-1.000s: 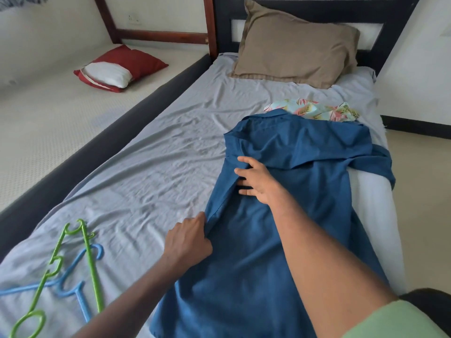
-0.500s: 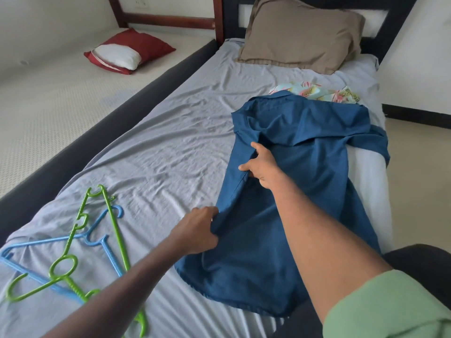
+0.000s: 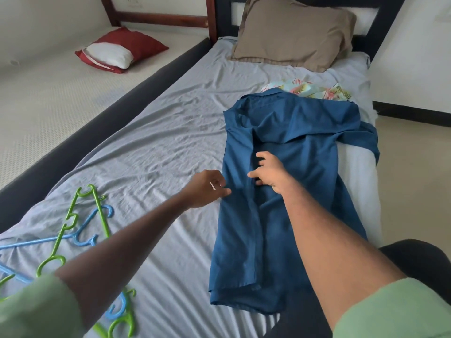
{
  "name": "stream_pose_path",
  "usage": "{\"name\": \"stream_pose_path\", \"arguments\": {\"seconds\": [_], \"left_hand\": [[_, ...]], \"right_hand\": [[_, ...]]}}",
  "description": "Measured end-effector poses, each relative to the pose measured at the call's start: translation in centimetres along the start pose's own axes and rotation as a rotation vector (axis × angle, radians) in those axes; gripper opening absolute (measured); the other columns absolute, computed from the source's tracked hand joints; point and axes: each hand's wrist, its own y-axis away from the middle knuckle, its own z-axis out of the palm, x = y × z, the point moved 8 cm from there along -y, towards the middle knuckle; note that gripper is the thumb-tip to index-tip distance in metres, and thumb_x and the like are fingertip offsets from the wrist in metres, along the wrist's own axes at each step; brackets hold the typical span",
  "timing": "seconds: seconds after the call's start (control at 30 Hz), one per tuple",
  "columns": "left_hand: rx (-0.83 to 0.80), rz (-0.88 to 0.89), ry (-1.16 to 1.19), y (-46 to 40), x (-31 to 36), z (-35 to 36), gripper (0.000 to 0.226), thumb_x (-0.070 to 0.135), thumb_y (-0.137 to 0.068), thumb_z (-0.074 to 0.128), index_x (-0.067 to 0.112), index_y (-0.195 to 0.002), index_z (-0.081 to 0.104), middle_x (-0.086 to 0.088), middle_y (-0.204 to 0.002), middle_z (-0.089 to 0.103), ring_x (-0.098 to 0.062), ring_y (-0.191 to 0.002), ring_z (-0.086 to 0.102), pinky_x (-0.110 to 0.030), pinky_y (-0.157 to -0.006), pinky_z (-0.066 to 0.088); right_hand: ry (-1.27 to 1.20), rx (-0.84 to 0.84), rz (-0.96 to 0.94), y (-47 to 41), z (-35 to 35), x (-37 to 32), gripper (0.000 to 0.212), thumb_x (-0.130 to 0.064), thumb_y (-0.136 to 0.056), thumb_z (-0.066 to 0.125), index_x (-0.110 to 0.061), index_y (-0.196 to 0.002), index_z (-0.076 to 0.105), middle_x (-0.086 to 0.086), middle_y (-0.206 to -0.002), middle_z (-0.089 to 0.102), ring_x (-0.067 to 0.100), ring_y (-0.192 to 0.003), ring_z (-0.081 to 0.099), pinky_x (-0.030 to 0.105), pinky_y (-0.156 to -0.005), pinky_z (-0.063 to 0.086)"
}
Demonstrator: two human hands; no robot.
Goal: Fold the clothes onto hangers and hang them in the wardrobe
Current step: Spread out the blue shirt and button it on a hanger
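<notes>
A blue shirt [image 3: 292, 147] lies lengthwise on the grey bedsheet [image 3: 158, 147], its left side folded in over the middle. My right hand [image 3: 269, 173] rests on the shirt's middle, thumb and curled fingers pinching the folded edge. Beside the shirt's left edge is my left hand [image 3: 207, 189], fingers loosely curled, with the fingertips just touching the cloth. A floral garment [image 3: 307, 90] peeks out from behind the shirt's collar. Green hangers [image 3: 73, 215] and blue hangers [image 3: 95, 213] lie in a heap on the sheet at the near left.
A tan pillow [image 3: 292, 30] sits at the head of the bed. A dark bed rail [image 3: 136, 103] separates this bed from a bare mattress with a red pillow [image 3: 122, 50]. Floor [image 3: 415, 172] runs along the right side. No wardrobe is in view.
The shirt's left side has been folded over onto its middle. My left hand has let go of the edge it gripped. My right hand slid down the fold, and the view has shifted.
</notes>
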Motion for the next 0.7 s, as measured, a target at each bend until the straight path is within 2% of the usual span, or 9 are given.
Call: {"name": "stream_pose_path", "arguments": {"seconds": [0.1, 0.17, 0.2, 0.27, 0.33, 0.4, 0.53, 0.63, 0.7], "left_hand": [[-0.039, 0.039, -0.167, -5.3, -1.2, 0.1, 0.038, 0.038, -0.088, 0.075, 0.021, -0.12, 0.063, -0.003, -0.126, 0.056, -0.019, -0.112, 0.057, -0.039, -0.1, 0.047], [-0.067, 0.041, -0.268, -8.8, -1.1, -0.1, 0.049, 0.043, -0.093, 0.067, 0.022, -0.135, 0.052, -0.002, -0.146, 0.041, -0.022, -0.134, 0.042, -0.045, -0.109, 0.039], [-0.067, 0.038, -0.311, -10.5, -1.1, -0.2, 0.05, 0.043, -0.097, 0.061, 0.022, -0.14, 0.048, -0.001, -0.152, 0.035, -0.022, -0.14, 0.036, -0.049, -0.111, 0.037], [-0.054, 0.02, -0.368, -13.8, -1.0, -0.7, 0.049, 0.041, -0.102, 0.052, 0.021, -0.146, 0.042, 0.002, -0.158, 0.028, -0.023, -0.145, 0.029, -0.051, -0.111, 0.034], [-0.053, -0.002, -0.369, -16.4, -0.9, -1.1, 0.05, 0.041, -0.104, 0.045, 0.021, -0.149, 0.037, 0.004, -0.161, 0.024, -0.021, -0.147, 0.026, -0.052, -0.112, 0.033], [-0.043, -0.013, -0.328, -18.5, -0.9, -1.3, 0.054, 0.049, -0.103, 0.042, 0.021, -0.149, 0.036, 0.005, -0.161, 0.026, -0.021, -0.146, 0.028, -0.051, -0.112, 0.033], [0.021, 0.019, -0.207, -21.4, -0.8, -1.6, 0.081, 0.077, -0.08, 0.039, 0.026, -0.143, 0.039, 0.008, -0.148, 0.04, -0.018, -0.138, 0.039, -0.05, -0.11, 0.037], [0.117, 0.071, -0.21, -23.1, -0.2, -2.3, 0.089, 0.086, -0.074, 0.045, 0.03, -0.143, 0.038, 0.013, -0.15, 0.038, -0.014, -0.139, 0.038, -0.052, -0.109, 0.038], [0.072, 0.045, -0.236, -24.4, -0.2, -2.4, 0.116, 0.1, -0.058, 0.044, 0.031, -0.15, 0.031, 0.014, -0.159, 0.028, -0.013, -0.146, 0.029, -0.055, -0.113, 0.034]], "right_hand": [[0.045, 0.012, -0.033, -0.6, -1.2, -1.1, 0.067, -0.006, -0.086, 0.077, -0.019, -0.146, 0.048, 0.007, -0.14, 0.048, 0.025, -0.104, 0.066, 0.034, -0.066, 0.06], [0.088, 0.045, -0.081, -1.5, -2.7, -2.2, 0.053, -0.015, -0.092, 0.071, -0.019, -0.141, 0.052, 0.001, -0.135, 0.049, 0.025, -0.1, 0.068, 0.033, -0.068, 0.059], [0.121, 0.071, -0.118, -2.0, -3.6, -2.7, 0.046, -0.019, -0.094, 0.067, -0.02, -0.138, 0.054, -0.001, -0.135, 0.052, 0.025, -0.101, 0.068, 0.035, -0.074, 0.058], [0.209, 0.133, -0.197, -3.7, -6.2, -4.0, 0.03, -0.023, -0.098, 0.061, -0.019, -0.128, 0.062, -0.001, -0.131, 0.06, 0.021, -0.108, 0.065, 0.035, -0.088, 0.054], [0.286, 0.175, -0.235, -5.4, -8.6, -4.8, 0.02, -0.02, -0.101, 0.052, -0.017, -0.114, 0.067, -0.002, -0.12, 0.067, 0.018, -0.108, 0.061, 0.03, -0.088, 0.048], [0.358, 0.185, -0.238, -7.3, -10.4, -5.1, 0.025, -0.017, -0.102, 0.046, -0.016, -0.106, 0.07, -0.002, -0.113, 0.071, 0.021, -0.105, 0.063, 0.032, -0.087, 0.05], [0.555, 0.178, -0.245, -10.8, -12.5, -6.1, 0.03, -0.018, -0.104, 0.04, -0.021, -0.108, 0.07, -0.002, -0.116, 0.071, 0.024, -0.107, 0.064, 0.042, -0.094, 0.052], [0.686, 0.188, -0.247, -13.2, -13.7, -6.7, 0.031, -0.02, -0.106, 0.037, -0.024, -0.117, 0.066, -0.003, -0.122, 0.066, 0.024, -0.114, 0.059, 0.048, -0.101, 0.045], [0.732, 0.218, -0.278, -14.8, -14.6, -7.4, 0.031, -0.018, -0.106, 0.037, -0.024, -0.121, 0.064, -0.004, -0.129, 0.062, 0.023, -0.119, 0.055, 0.051, -0.106, 0.037]]}}
